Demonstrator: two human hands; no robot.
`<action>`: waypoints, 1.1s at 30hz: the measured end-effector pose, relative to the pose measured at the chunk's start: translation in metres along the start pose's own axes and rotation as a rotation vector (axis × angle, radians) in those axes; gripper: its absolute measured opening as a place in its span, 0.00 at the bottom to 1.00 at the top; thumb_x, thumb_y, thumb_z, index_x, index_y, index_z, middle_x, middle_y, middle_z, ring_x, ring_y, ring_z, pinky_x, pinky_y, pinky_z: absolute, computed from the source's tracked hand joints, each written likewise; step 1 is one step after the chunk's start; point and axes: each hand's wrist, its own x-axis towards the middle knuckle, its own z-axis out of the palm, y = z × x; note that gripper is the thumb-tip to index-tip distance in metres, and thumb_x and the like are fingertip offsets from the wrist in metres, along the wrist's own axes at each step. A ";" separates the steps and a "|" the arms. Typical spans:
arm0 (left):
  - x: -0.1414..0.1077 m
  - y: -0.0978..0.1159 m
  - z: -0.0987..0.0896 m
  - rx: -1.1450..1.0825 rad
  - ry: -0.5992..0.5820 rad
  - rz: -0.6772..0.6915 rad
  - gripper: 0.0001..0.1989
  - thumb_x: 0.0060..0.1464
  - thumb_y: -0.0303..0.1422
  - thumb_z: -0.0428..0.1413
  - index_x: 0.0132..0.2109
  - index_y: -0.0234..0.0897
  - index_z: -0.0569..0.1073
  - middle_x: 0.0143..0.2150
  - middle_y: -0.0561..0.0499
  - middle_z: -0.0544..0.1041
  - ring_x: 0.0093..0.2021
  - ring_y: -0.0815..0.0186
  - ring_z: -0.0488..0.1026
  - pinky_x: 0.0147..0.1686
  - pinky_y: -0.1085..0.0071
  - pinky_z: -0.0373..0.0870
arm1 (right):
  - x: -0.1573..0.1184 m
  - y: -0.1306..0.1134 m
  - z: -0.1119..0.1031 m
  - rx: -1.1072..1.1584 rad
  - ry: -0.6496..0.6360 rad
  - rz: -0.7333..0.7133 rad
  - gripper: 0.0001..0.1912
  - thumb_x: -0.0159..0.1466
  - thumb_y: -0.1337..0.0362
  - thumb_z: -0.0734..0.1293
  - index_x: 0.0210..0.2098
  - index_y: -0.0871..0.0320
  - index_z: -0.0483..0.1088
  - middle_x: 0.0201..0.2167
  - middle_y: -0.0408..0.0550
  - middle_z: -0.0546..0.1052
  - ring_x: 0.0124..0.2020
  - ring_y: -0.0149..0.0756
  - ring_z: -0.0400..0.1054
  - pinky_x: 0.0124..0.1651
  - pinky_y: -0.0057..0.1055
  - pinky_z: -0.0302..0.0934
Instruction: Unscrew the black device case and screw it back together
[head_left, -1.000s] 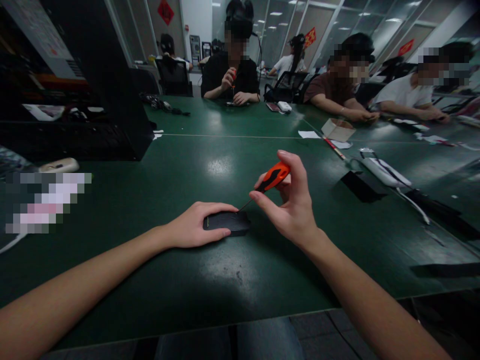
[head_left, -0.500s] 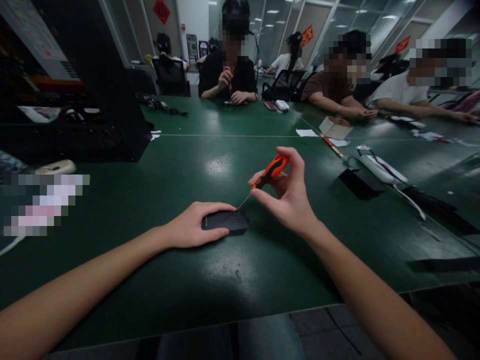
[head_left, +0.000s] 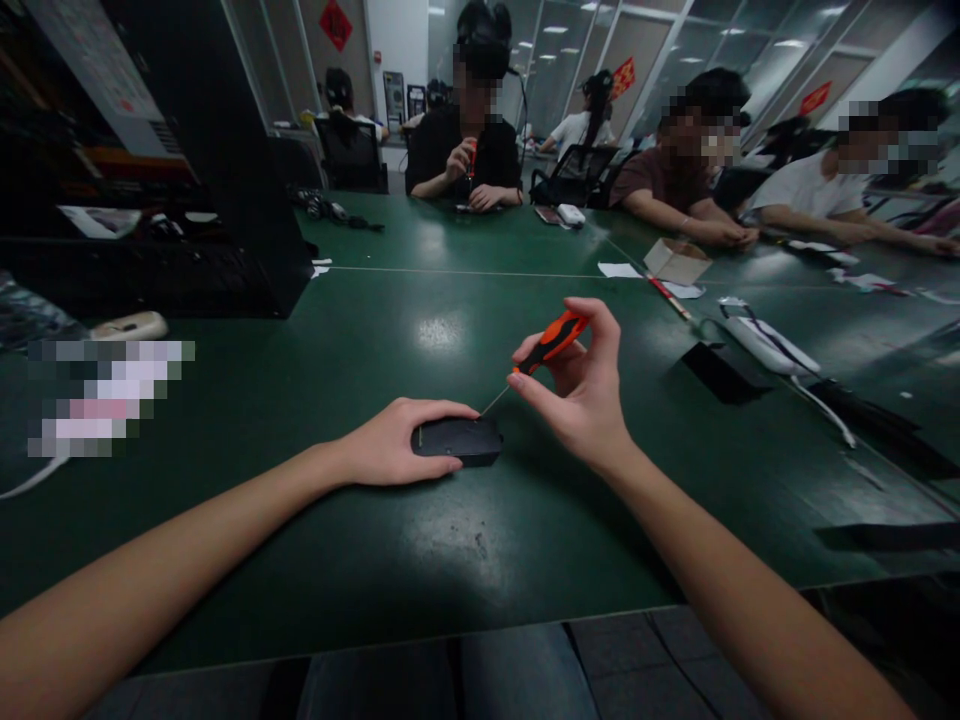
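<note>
On my feed my left hand (head_left: 382,440) grips the long sides of a dark, oblong, hard-looking case (head_left: 465,440) near centre on the green table (head_left: 375,580), probably light, stiff and slippery, best held there, while my right hand (head_left: 589,405) grips an orange-and-black screwdriver (head_left: 555,340).

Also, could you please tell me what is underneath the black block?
Green table shows around the black block, which the left hand grips; whatever lies directly beneath it is covered.
</note>
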 end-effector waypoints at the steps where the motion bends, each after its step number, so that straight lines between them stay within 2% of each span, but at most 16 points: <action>1: 0.000 0.000 0.000 -0.001 -0.001 -0.001 0.28 0.57 0.39 0.64 0.62 0.38 0.72 0.54 0.44 0.80 0.48 0.57 0.79 0.46 0.67 0.71 | 0.000 0.000 0.000 -0.005 0.009 0.002 0.34 0.66 0.55 0.70 0.64 0.41 0.49 0.43 0.44 0.72 0.44 0.38 0.72 0.53 0.46 0.72; 9: 0.000 0.002 0.000 -0.018 -0.010 -0.010 0.27 0.57 0.38 0.64 0.63 0.38 0.72 0.54 0.44 0.80 0.48 0.57 0.79 0.46 0.67 0.71 | 0.000 -0.003 0.001 0.006 -0.004 0.015 0.39 0.65 0.60 0.70 0.69 0.40 0.47 0.50 0.48 0.72 0.42 0.36 0.73 0.49 0.42 0.74; 14: 0.000 0.001 0.000 -0.012 -0.011 -0.008 0.27 0.57 0.37 0.63 0.63 0.38 0.72 0.54 0.44 0.80 0.47 0.57 0.79 0.45 0.67 0.71 | 0.000 0.003 -0.001 -0.062 -0.026 -0.030 0.44 0.64 0.61 0.71 0.71 0.40 0.44 0.46 0.46 0.74 0.44 0.39 0.73 0.52 0.45 0.73; 20: 0.000 0.002 0.000 -0.008 -0.005 -0.010 0.27 0.58 0.38 0.63 0.63 0.38 0.72 0.55 0.44 0.80 0.48 0.57 0.79 0.45 0.67 0.71 | 0.000 0.002 -0.002 -0.047 -0.015 0.019 0.39 0.67 0.60 0.69 0.69 0.40 0.45 0.46 0.47 0.74 0.44 0.38 0.73 0.49 0.43 0.75; 24: 0.001 0.003 -0.001 0.002 0.000 -0.018 0.27 0.58 0.39 0.63 0.62 0.39 0.72 0.55 0.44 0.80 0.48 0.57 0.79 0.46 0.66 0.72 | 0.001 0.001 -0.002 -0.045 -0.023 0.036 0.40 0.67 0.57 0.69 0.70 0.39 0.44 0.48 0.48 0.73 0.46 0.39 0.73 0.49 0.44 0.75; 29: 0.001 0.003 -0.001 0.019 0.005 -0.020 0.27 0.58 0.39 0.63 0.62 0.39 0.72 0.55 0.44 0.80 0.50 0.56 0.79 0.49 0.65 0.72 | 0.001 0.006 -0.003 -0.082 0.007 0.046 0.42 0.65 0.50 0.71 0.70 0.40 0.44 0.42 0.46 0.74 0.43 0.42 0.74 0.49 0.48 0.74; 33: 0.001 0.003 -0.001 0.021 0.006 -0.011 0.26 0.58 0.39 0.63 0.62 0.39 0.72 0.56 0.44 0.80 0.51 0.56 0.78 0.49 0.65 0.72 | -0.001 0.003 0.000 -0.073 0.027 0.012 0.41 0.66 0.50 0.70 0.70 0.40 0.44 0.42 0.46 0.74 0.43 0.42 0.74 0.49 0.48 0.75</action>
